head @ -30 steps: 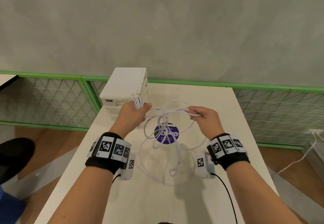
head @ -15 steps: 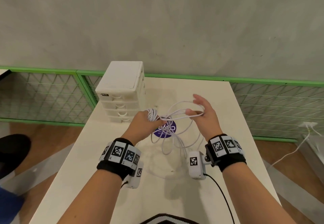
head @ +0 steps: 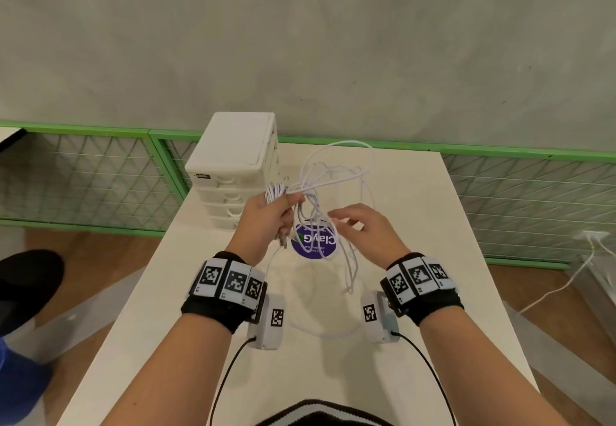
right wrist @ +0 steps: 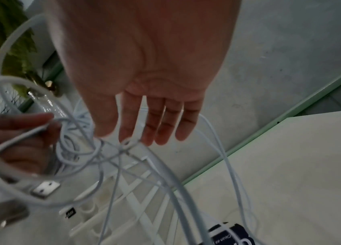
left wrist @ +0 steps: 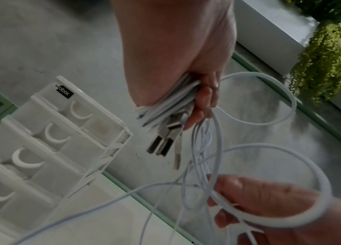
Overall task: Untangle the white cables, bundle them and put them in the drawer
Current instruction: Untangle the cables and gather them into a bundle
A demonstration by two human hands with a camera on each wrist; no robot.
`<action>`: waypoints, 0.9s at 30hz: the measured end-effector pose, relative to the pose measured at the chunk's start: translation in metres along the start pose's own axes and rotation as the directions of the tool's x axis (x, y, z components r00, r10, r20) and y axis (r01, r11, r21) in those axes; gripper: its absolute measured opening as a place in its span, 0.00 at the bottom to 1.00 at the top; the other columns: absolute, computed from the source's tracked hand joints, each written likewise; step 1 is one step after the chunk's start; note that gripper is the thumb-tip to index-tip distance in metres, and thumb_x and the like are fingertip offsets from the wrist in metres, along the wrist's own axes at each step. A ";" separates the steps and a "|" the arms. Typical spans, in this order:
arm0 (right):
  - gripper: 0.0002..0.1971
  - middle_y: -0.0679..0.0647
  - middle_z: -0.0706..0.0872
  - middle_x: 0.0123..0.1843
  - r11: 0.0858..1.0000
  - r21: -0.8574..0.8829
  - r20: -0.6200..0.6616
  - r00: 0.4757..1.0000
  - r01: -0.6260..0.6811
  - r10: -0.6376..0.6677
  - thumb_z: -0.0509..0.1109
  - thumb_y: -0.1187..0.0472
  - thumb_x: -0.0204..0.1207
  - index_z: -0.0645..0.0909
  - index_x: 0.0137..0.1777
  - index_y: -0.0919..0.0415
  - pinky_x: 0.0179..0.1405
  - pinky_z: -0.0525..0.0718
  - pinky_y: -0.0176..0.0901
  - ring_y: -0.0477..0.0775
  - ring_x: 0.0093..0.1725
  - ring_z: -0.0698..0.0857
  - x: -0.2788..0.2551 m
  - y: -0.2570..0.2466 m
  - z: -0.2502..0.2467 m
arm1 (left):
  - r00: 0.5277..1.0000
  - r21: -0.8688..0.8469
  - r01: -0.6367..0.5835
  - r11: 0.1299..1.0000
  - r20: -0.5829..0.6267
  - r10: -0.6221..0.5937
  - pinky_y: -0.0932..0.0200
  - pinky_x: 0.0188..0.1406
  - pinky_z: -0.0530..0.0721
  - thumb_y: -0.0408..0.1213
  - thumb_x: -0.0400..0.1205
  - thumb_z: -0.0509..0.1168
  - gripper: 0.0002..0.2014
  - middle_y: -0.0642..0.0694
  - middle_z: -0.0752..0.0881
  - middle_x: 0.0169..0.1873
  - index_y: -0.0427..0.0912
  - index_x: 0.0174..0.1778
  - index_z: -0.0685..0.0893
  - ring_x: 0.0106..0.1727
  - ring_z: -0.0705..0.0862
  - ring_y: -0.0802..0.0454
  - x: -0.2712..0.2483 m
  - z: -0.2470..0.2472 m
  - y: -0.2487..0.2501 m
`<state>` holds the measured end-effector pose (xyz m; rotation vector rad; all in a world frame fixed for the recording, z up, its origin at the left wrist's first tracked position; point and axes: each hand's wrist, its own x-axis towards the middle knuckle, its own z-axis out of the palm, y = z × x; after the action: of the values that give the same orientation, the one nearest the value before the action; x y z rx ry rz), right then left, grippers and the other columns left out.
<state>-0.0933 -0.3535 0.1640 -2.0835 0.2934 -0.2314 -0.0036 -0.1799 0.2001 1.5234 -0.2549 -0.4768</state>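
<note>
My left hand (head: 281,207) grips a coiled bundle of white cables (left wrist: 171,102) above the table, beside the drawer unit. Several USB plugs (left wrist: 161,146) stick out below the fist. Loose loops of the cables (head: 333,167) stand up beyond the hands and more strands hang down to the table. My right hand (head: 348,222) hovers just right of the tangle with its fingers (right wrist: 161,124) straight, holding nothing. One cable loop (left wrist: 291,215) lies across that hand. The white drawer unit (head: 233,165) stands at the table's far left with all its drawers closed.
A round purple sticker (head: 315,242) lies on the white table (head: 433,292) under the hanging strands. A green mesh fence (head: 83,179) runs behind the table. Another white cable (head: 560,285) trails on the floor at the right. Black wrist leads (head: 423,359) run back toward me.
My right hand has let go of the loop it was pinching and spread its fingers. The freed loops have swung up and away, and my left hand still grips the bundle.
</note>
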 end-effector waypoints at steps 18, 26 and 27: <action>0.10 0.55 0.86 0.35 0.937 0.349 0.013 1.000 0.008 -0.013 0.67 0.70 0.78 0.85 0.55 0.59 0.28 0.76 0.28 0.44 0.25 0.80 0.004 -0.009 0.005 | 0.976 0.325 0.089 0.941 -0.218 -0.017 0.63 0.14 0.68 0.42 0.73 0.76 0.16 0.43 0.75 0.20 0.37 0.33 0.77 0.16 0.71 0.49 0.014 -0.010 -0.006; 0.05 0.52 0.82 0.29 0.960 0.258 -0.085 0.987 -0.108 0.134 0.71 0.64 0.76 0.86 0.46 0.53 0.31 0.78 0.32 0.42 0.23 0.76 0.002 0.024 -0.021 | 0.939 0.182 0.044 0.982 -0.343 0.022 0.61 0.20 0.68 0.38 0.77 0.71 0.14 0.44 0.74 0.21 0.39 0.31 0.74 0.15 0.68 0.53 0.019 -0.028 -0.004; 0.06 0.51 0.82 0.30 0.965 0.240 -0.094 0.987 -0.108 0.134 0.69 0.64 0.77 0.86 0.47 0.52 0.32 0.77 0.31 0.40 0.24 0.76 0.001 0.027 -0.021 | 0.940 0.170 0.052 0.984 -0.341 0.009 0.61 0.20 0.67 0.39 0.76 0.71 0.14 0.45 0.74 0.20 0.39 0.33 0.73 0.14 0.68 0.53 0.019 -0.029 -0.006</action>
<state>-0.1011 -0.3845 0.1519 -1.8158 0.4375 -0.2932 0.0252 -0.1628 0.1905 1.7554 -0.0089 -0.2034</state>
